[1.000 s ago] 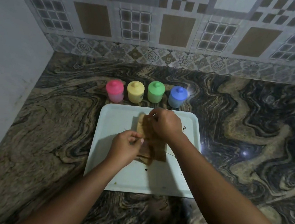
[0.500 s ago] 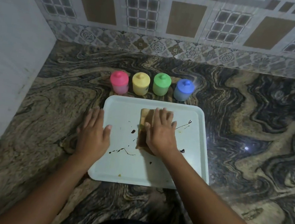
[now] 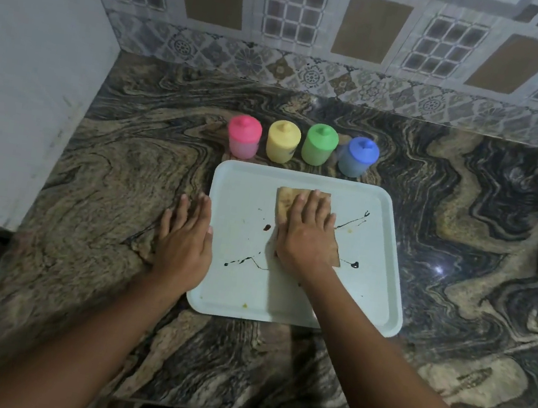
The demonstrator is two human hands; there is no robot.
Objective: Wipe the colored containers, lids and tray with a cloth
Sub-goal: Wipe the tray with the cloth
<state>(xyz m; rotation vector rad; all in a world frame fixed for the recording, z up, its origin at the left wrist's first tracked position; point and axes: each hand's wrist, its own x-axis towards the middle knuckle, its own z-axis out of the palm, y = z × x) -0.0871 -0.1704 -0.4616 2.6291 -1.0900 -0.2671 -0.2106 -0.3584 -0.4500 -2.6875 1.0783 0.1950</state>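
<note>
The fingers (image 3: 312,206) of your right hand (image 3: 307,240) lie straight and together, pressing the folded cloth (image 3: 287,199) flat at the centre of the tray (image 3: 383,289); a second ago both hands were folding it. Your left hand (image 3: 186,240) now rests flat at the tray's left edge. Dark streaks (image 3: 354,264) remain, so in my judgement wiping has barely begun.

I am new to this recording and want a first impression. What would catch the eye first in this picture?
Four bright lidded containers, pink, yellow, green and blue, stand in a row on the counter just behind the pale tray. On the tray, the right hand presses a brown cloth flat among dark streaks; the left hand lies flat at its left edge.
</note>
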